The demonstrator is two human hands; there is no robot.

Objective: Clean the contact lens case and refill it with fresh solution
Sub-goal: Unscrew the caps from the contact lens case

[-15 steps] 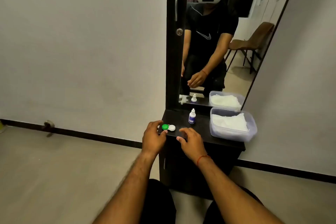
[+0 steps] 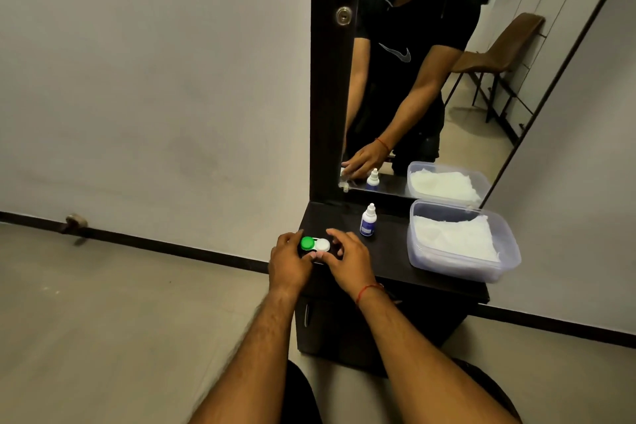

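A contact lens case (image 2: 315,244) with one green cap and one white cap lies on the left front part of a dark cabinet top (image 2: 389,262). My left hand (image 2: 288,262) curls around the green-cap side and touches it. My right hand (image 2: 349,256) is at the white-cap side, fingers curved around it and thumb tip at its near edge. A small white solution bottle (image 2: 368,221) with a blue label stands upright behind my right hand, cap on.
A clear plastic tub (image 2: 461,268) holding white tissue sits on the right of the cabinet top. A tall mirror (image 2: 430,79) stands behind, showing a person's reflection and a brown chair. Bare floor lies left of the cabinet.
My right hand has moved forward and left from the cabinet's front edge up to the white cap. My left hand stays at the green side. The view has come closer.
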